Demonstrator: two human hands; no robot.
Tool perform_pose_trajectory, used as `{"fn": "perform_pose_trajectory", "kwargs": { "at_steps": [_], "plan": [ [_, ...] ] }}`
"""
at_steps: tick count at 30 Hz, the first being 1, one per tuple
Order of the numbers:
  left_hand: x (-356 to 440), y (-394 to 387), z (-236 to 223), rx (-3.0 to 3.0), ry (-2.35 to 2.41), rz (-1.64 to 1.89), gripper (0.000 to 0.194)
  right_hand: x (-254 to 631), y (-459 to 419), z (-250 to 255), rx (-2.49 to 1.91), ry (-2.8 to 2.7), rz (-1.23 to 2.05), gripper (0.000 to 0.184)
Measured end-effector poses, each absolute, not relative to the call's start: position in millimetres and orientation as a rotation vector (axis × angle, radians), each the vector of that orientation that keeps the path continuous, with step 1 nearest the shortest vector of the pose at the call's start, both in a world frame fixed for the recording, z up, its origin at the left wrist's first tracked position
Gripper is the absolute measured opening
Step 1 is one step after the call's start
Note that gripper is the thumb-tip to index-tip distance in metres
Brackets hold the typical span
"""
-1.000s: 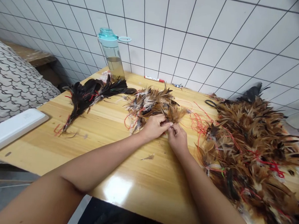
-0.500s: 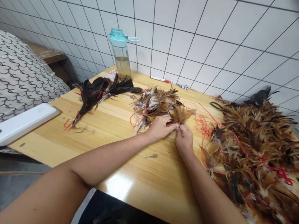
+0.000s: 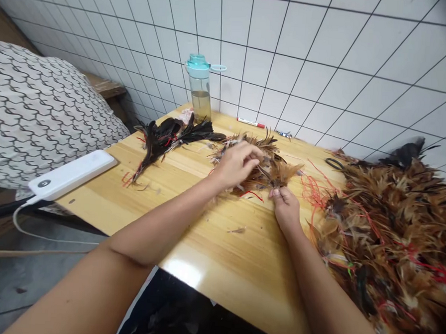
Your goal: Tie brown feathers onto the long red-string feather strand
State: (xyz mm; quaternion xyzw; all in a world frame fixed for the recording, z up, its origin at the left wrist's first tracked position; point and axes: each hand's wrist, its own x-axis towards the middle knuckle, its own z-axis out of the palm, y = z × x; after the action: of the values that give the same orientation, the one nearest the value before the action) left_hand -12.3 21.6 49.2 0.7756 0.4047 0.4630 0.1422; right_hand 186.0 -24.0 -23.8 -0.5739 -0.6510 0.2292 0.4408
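My right hand (image 3: 286, 207) pinches the base of a small fan of brown feathers (image 3: 284, 174) between thumb and fingers, with the tips pointing up and away. Left of it, my left hand (image 3: 238, 164) is raised over a loose pile of mixed brown and grey feathers (image 3: 271, 143). Its fingers curl towards the thumb; whatever sits between the fingertips is too small to make out. A short red thread (image 3: 253, 194) lies on the wooden table (image 3: 204, 236) just below the two hands.
Black feathers (image 3: 164, 139) lie to the left, before a water bottle (image 3: 200, 93). A large heap of brown feathers (image 3: 395, 221) covers the right side, beside tangled red string (image 3: 315, 189). A red-and-white marker (image 3: 250, 122) is near the tiled wall; a white cabled device (image 3: 73, 174) sits at the left edge.
My left hand has come away from the feather fan and moved left over the loose pile. My right hand keeps its hold. The view has turned left, showing the white device's cable.
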Motion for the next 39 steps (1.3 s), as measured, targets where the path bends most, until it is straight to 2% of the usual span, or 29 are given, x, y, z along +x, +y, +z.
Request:
{"fn": "perform_pose_trajectory", "kwargs": {
  "at_steps": [3, 8, 11, 18, 23, 25, 33, 39],
  "plan": [
    [-51.9, 30.4, 62.0, 2.281, 1.390, 1.279, 0.013, 188.0, -21.2, -26.2, -1.426, -1.566, 0.599, 0.028],
    [-106.2, 26.8, 43.2, 2.386, 1.401, 0.563, 0.015, 189.0, -17.7, -28.7, -1.416, -1.574, 0.556, 0.028],
    [-119.3, 21.2, 33.9, 2.347, 1.385, 0.332, 0.021, 189.8, -17.8, -28.2, -1.400, -1.607, 0.517, 0.028],
    [-120.5, 15.5, 43.4, 2.346, 1.302, 0.290, 0.020, 193.9, -16.2, -34.7, -1.342, -1.509, 0.713, 0.031],
    [-117.9, 17.7, 34.5, 2.376, 1.301, 0.149, 0.011, 192.0, -15.8, -33.1, -1.304, -1.347, 0.890, 0.035],
    [-118.1, 19.7, 31.8, 2.422, 1.289, 0.153, 0.013, 191.0, -16.8, -29.3, -1.293, -1.323, 0.921, 0.037],
    [-126.9, 17.6, 46.8, 2.295, 1.320, 0.654, 0.013, 190.6, -19.0, -22.0, -1.282, -1.322, 0.946, 0.039],
    [-131.4, 21.7, 35.6, 2.255, 1.341, 0.356, 0.020, 191.1, -19.5, -21.3, -1.278, -1.314, 0.978, 0.038]
  ]
}}
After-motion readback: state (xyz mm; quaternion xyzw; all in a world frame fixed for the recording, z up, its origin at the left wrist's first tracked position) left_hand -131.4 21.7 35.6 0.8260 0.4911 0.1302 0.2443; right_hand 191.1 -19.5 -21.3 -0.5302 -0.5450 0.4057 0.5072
